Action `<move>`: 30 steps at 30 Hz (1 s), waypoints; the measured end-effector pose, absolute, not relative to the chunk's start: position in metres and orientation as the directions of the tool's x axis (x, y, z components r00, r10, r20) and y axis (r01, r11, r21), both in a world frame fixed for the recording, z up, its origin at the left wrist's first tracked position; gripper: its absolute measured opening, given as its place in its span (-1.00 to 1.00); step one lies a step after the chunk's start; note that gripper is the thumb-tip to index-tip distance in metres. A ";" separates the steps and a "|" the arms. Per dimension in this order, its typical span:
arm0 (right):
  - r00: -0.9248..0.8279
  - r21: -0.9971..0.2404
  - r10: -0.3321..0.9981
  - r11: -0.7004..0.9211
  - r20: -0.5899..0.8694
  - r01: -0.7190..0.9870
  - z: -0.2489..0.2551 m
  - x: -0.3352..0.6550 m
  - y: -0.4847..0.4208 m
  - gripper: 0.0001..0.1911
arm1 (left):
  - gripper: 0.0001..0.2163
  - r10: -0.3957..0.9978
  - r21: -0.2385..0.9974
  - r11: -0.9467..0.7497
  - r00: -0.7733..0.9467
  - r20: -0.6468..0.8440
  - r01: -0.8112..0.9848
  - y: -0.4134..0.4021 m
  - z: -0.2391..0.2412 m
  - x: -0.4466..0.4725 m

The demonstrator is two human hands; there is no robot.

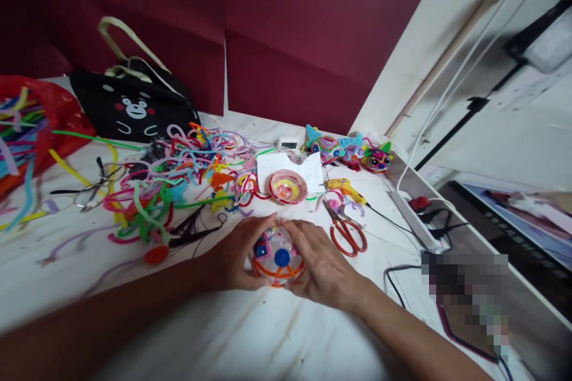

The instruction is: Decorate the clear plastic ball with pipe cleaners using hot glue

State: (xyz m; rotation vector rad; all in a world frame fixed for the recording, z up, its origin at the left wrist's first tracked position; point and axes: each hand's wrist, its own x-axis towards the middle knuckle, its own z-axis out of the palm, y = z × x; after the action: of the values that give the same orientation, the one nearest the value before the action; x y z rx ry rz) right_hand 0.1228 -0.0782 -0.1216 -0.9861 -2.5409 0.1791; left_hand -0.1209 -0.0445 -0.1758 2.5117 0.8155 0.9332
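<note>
Between my left hand and my right hand is a clear, rounded craft piece with orange strips, a blue disc and pink trim on it. Both hands curve around its sides, fingertips nearly meeting over its far edge. Its underside is hidden. Just beyond it stands a small round bowl with pink, yellow and red rings, in front of a cut white sheet. Orange-handled scissors lie to the right, blades pointing away. Behind them rests a yellow glue gun with a black cord.
Tangled pipe cleaners and eyeglasses cover the left side. A red bag and a black tote stand behind. Colourful fish-like crafts sit at the back, right of a small digital display. A ledge with cables borders the right.
</note>
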 end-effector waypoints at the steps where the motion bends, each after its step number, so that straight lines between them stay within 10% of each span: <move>1: -0.664 -0.264 0.667 0.745 0.338 0.613 -0.122 0.123 -0.079 0.14 | 0.09 0.608 0.489 -0.785 0.630 0.483 0.381 -0.044 -0.176 -0.122; 6: -0.621 -0.293 0.695 0.718 0.363 0.632 -0.118 0.134 -0.085 0.12 | 0.14 0.616 0.602 -0.744 0.644 0.454 0.289 -0.040 -0.175 -0.131; 13: -0.421 -0.514 0.841 0.541 0.340 0.665 -0.107 0.176 -0.094 0.12 | -0.44 0.843 0.823 -0.501 0.366 0.394 0.269 -0.025 -0.165 -0.127; 17: -0.324 -0.672 0.902 0.429 0.285 0.603 -0.093 0.198 -0.094 0.07 | -0.43 0.964 0.942 -0.231 0.192 0.186 0.245 -0.003 -0.156 -0.119; 30: -0.211 -0.881 0.975 0.160 0.070 0.446 -0.082 0.225 -0.106 0.17 | -0.72 0.998 0.838 0.024 0.040 -0.054 0.545 0.074 -0.123 -0.066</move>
State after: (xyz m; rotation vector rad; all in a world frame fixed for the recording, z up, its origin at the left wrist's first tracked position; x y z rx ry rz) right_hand 0.2250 -0.1059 -0.0815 -1.3593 -1.7599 0.9903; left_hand -0.0660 0.0745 -0.1232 1.6086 1.5915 0.8086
